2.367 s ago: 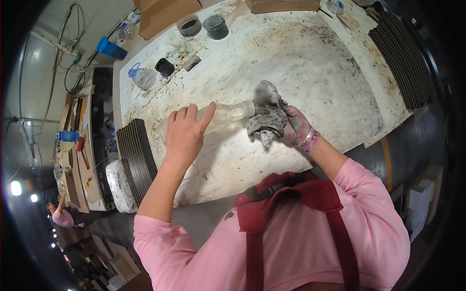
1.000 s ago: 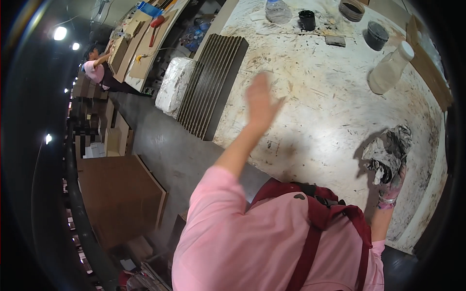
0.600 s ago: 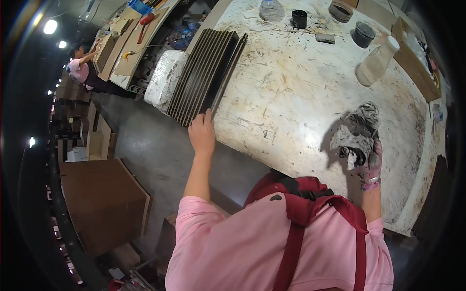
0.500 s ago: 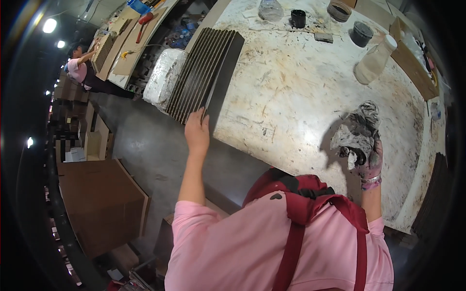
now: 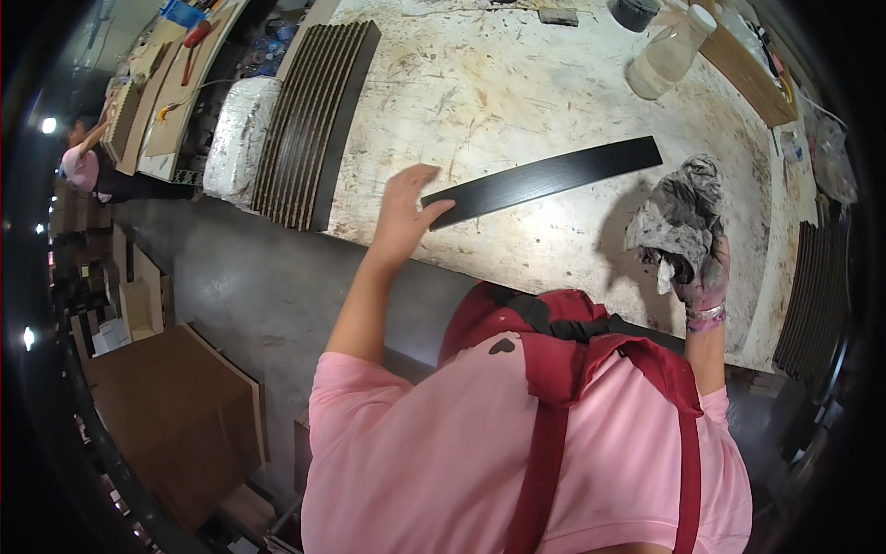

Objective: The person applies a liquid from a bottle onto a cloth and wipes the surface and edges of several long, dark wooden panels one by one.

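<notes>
A long black strip (image 5: 544,179) lies slantwise on the stained white worktable (image 5: 461,97). At its left end is my left hand (image 5: 403,210), fingers and thumb spread apart; the thumb touches that end of the strip. My right hand (image 5: 709,275), smeared dark or thinly gloved, grips a crumpled grey rag (image 5: 678,217) blotched with black. The rag is beyond the strip's right end and hides most of the fingers. To the left, a row of dark strips (image 5: 309,125) stands packed together on the table's edge.
A silvery wrapped block (image 5: 238,138) sits beside the row. Farther back are a cloudy plastic bottle (image 5: 669,55), a dark tub (image 5: 635,13) and a cardboard box (image 5: 752,78). More dark strips (image 5: 810,300) are stacked at right. Another person (image 5: 88,162) works at the far left.
My left hand has come away from the row to the right, and one black strip now lies on the table. The view has shifted. The rag remains in my right hand.
</notes>
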Available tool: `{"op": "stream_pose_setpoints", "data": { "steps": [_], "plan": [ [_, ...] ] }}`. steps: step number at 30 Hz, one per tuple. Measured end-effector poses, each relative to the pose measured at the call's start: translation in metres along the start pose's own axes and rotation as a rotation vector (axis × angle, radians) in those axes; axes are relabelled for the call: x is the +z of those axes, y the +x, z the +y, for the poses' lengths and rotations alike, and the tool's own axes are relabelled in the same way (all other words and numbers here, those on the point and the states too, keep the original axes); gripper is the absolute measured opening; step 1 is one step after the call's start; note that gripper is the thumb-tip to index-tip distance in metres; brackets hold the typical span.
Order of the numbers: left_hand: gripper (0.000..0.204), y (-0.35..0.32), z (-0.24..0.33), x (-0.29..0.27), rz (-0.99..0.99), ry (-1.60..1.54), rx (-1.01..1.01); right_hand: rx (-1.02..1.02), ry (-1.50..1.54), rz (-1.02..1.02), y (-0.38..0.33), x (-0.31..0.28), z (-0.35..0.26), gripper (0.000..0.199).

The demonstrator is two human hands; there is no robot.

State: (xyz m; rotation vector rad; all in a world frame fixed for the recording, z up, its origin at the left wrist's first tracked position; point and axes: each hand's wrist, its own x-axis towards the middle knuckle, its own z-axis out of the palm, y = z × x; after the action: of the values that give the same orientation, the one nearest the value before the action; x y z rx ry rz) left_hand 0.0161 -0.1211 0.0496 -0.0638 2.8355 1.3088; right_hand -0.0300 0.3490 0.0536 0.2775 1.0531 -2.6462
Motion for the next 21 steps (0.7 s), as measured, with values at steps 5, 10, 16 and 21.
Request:
{"op": "stream_pose_setpoints", "data": {
  "steps": [5,10,16,21],
  "plan": [
    [0.096,-0.028,-0.017,-0.005,0.063,0.245,0.157,-0.019,-0.056,-0.196,0.012,0.043,-0.015,0.047],
    [0.106,-0.036,-0.031,0.015,0.204,0.154,0.184,-0.046,-0.406,0.024,0.055,0.144,0.039,0.046],
    [0.107,-0.034,-0.036,0.029,0.263,0.11,0.065,-0.704,-1.859,-0.933,0.074,0.227,0.199,0.017],
    [0.11,-0.04,-0.039,0.019,0.231,0.087,0.069,-0.673,-2.101,-0.527,0.104,0.172,0.146,0.01]
  ]
}}
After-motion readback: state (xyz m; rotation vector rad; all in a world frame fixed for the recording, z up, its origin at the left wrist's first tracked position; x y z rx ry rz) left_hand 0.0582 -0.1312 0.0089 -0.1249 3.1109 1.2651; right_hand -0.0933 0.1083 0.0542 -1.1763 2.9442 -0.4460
